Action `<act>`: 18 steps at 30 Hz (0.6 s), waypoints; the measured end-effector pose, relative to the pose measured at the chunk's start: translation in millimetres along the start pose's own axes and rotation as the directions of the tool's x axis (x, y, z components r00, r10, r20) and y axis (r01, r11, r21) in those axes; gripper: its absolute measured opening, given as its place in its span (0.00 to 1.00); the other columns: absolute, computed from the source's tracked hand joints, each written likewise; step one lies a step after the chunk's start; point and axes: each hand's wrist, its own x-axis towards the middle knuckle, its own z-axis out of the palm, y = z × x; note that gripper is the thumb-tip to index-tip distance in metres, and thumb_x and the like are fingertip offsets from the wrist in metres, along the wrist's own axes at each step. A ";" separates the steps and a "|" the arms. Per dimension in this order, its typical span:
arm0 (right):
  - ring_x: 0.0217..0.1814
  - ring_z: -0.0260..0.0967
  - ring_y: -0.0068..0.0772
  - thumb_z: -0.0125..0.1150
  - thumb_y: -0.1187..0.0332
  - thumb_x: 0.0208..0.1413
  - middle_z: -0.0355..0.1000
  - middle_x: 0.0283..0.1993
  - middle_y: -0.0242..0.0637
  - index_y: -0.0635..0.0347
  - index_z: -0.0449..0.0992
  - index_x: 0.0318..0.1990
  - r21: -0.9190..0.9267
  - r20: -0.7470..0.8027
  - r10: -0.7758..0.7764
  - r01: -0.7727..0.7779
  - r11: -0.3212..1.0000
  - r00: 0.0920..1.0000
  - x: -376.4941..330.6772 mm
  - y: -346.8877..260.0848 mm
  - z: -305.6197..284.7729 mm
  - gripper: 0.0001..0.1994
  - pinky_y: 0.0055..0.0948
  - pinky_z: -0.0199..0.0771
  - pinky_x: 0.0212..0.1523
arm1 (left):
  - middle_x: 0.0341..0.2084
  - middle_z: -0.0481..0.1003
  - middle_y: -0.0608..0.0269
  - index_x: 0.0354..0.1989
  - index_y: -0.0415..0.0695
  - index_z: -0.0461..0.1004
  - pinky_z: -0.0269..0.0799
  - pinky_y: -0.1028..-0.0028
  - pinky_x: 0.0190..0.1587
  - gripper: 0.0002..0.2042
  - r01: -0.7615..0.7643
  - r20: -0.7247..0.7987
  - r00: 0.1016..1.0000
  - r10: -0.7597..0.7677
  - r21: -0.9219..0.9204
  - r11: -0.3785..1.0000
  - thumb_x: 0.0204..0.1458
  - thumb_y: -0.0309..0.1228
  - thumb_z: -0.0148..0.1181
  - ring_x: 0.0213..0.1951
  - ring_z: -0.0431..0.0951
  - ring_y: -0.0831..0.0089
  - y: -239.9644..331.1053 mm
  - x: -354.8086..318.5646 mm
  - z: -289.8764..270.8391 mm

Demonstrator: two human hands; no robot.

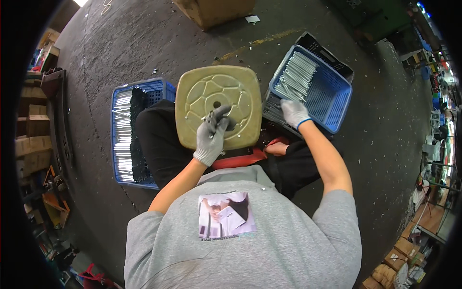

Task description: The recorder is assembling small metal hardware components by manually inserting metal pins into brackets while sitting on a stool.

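I see L hand (210, 139) pinching a small metal part (210, 117) at stool seat (192, 91) centre; R hand (293, 111) narrow, fingers down at blue basket (332, 98) near corner, on steel rods (294, 77). Assembly step, I judge; next needs one rod singled out.

A cardboard box (214, 10) stands on the dark floor (130, 43).

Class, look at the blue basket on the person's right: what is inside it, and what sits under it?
Inside the blue basket lies a stack of silvery metal rods, filling its far side; the right hand reaches its near rim. Under it sits a black crate, whose contents are mostly covered.
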 end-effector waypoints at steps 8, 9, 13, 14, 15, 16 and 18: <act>0.37 0.77 0.58 0.50 0.67 0.53 0.79 0.36 0.53 0.67 0.81 0.32 0.053 0.387 -0.048 0.030 0.998 0.921 37.1 19.0 38.5 0.14 0.48 0.77 0.38 | 0.30 0.76 0.62 0.56 0.39 0.71 0.69 0.81 0.35 0.21 0.035 0.041 0.998 -0.043 0.184 0.982 0.53 0.14 0.49 0.29 0.72 0.78 1.4 -0.4 -5.3; 0.37 0.77 0.58 0.50 0.67 0.53 0.79 0.36 0.53 0.67 0.81 0.32 0.035 0.371 -0.030 0.019 0.999 0.928 41.5 22.2 36.8 0.14 0.48 0.77 0.38 | 0.30 0.76 0.62 0.57 0.39 0.71 0.69 0.81 0.36 0.22 0.062 0.041 0.997 -0.070 0.167 0.984 0.52 0.14 0.49 0.29 0.72 0.78 2.2 0.0 -4.8; 0.38 0.77 0.56 0.52 0.67 0.51 0.79 0.36 0.51 0.66 0.81 0.32 -0.048 0.255 0.076 -0.066 0.997 0.964 72.2 55.2 25.9 0.13 0.48 0.77 0.40 | 0.29 0.75 0.62 0.58 0.40 0.69 0.68 0.81 0.35 0.23 0.122 0.033 0.991 -0.127 0.124 0.985 0.51 0.13 0.48 0.29 0.71 0.79 7.2 4.3 -0.9; 0.38 0.77 0.55 0.50 0.67 0.51 0.79 0.36 0.51 0.65 0.81 0.32 -0.041 0.259 0.125 -0.119 0.992 0.958 80.6 63.9 23.4 0.13 0.48 0.76 0.40 | 0.29 0.74 0.62 0.58 0.39 0.68 0.67 0.81 0.35 0.22 0.121 0.035 0.991 -0.126 0.110 0.987 0.53 0.14 0.48 0.29 0.70 0.78 7.6 5.0 0.9; 0.38 0.77 0.55 0.50 0.67 0.51 0.79 0.36 0.51 0.65 0.81 0.32 -0.015 0.234 0.145 -0.146 0.989 0.961 85.5 70.4 21.5 0.13 0.48 0.76 0.40 | 0.28 0.73 0.62 0.59 0.38 0.67 0.66 0.81 0.34 0.22 0.122 0.034 0.991 -0.126 0.098 0.988 0.54 0.15 0.47 0.28 0.69 0.78 7.9 5.5 2.1; 0.38 0.77 0.55 0.50 0.67 0.51 0.79 0.36 0.52 0.65 0.81 0.31 0.019 0.215 0.155 -0.163 0.986 0.964 90.8 77.0 17.1 0.13 0.48 0.75 0.40 | 0.27 0.72 0.62 0.60 0.37 0.65 0.65 0.80 0.33 0.21 0.110 0.027 0.993 -0.112 0.060 0.992 0.56 0.15 0.47 0.27 0.68 0.78 8.5 5.1 2.2; 0.37 0.76 0.56 0.51 0.66 0.50 0.78 0.35 0.53 0.66 0.80 0.30 0.005 0.200 0.224 -0.230 0.973 0.954 96.2 78.3 7.1 0.13 0.49 0.74 0.38 | 0.26 0.72 0.63 0.60 0.37 0.65 0.65 0.81 0.33 0.23 0.157 0.015 0.987 -0.158 0.060 0.986 0.53 0.14 0.46 0.27 0.68 0.78 8.1 7.0 1.8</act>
